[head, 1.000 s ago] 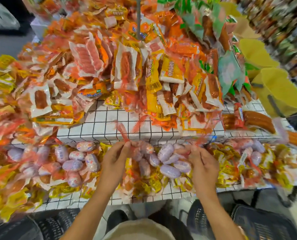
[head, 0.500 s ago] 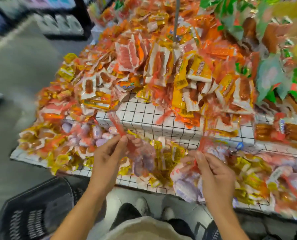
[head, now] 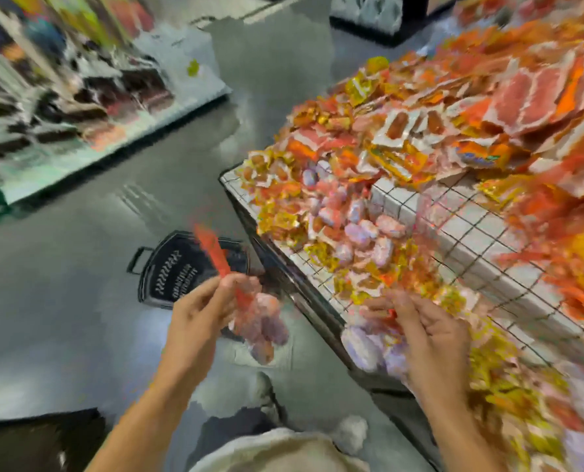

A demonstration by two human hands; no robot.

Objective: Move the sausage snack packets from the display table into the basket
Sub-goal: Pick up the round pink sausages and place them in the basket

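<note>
Pinching a red-topped packet point(head: 256, 318) over the floor, the left hand point(head: 195, 321) was nearest; the right hand point(head: 430, 332) gripped another packet point(head: 369, 345) at the display table point(head: 481, 233) edge. Beyond stood the black basket point(head: 174, 270).

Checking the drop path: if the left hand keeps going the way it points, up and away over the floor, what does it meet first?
Probably the black basket on the floor. The left hand, holding a net bag of sausage snacks, points toward it with nothing visibly between. Depth is unclear in this blurred view; it may pass above the rim.
</note>
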